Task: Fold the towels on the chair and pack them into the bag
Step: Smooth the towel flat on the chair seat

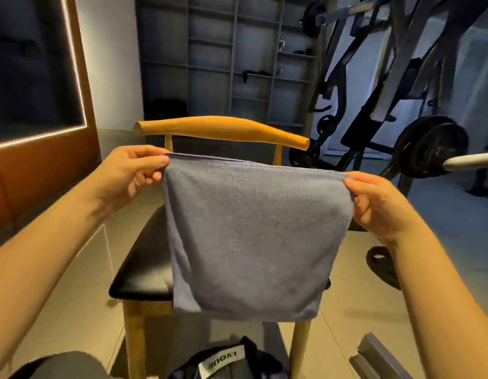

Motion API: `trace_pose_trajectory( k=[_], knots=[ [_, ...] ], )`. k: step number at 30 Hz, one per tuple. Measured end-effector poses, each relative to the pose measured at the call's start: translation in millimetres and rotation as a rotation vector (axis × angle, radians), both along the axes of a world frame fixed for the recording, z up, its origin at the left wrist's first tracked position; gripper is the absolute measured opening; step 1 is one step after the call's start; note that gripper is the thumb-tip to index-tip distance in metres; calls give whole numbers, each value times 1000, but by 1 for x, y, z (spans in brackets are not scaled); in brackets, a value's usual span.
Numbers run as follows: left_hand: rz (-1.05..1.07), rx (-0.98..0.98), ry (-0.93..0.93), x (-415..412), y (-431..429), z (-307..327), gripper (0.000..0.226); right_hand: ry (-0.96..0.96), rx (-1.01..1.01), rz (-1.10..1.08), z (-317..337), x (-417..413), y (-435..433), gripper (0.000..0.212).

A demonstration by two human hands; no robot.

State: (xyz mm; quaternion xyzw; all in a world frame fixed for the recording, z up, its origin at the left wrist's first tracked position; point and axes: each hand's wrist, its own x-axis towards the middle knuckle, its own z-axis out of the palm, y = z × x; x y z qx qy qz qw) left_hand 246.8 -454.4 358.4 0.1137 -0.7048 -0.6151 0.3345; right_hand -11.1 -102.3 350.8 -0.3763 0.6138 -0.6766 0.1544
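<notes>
towel (251, 231) hangs doubled over chair (144, 263), bag (223, 362) below | left hand (128, 173) and right hand (379, 203) fingers pinch top corners | risk: loose pinch lets layers slip, fold skews

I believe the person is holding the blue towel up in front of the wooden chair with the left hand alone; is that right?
Not quite. The head view shows both hands holding the blue towel up in front of the wooden chair: the left hand pinches one top corner, the right hand the other.
</notes>
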Motion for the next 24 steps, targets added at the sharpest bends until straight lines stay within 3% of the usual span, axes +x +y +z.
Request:
trace_pose_trajectory(
  k=[3,6,9,15,19,24],
  knots=[
    [50,17,-25,-19,-17,6,10,-51,5,-92,5,-24,-33,22],
    [159,-44,-212,-55,-43,-13,12,20,203,-301,-10,-50,-77,9],
    [237,-67,-381,-95,-72,-50,12,64,381,-436,-35,-78,-117,8],
    [323,-53,-514,-164,-114,-98,10,-182,488,-474,-76,-120,-179,12],
    [328,64,-517,-198,-134,-112,12,-202,541,-479,-96,-145,-210,16],
    [350,65,-528,-219,-152,-118,14,-231,513,-494,-112,-171,-237,16]
  ],
)
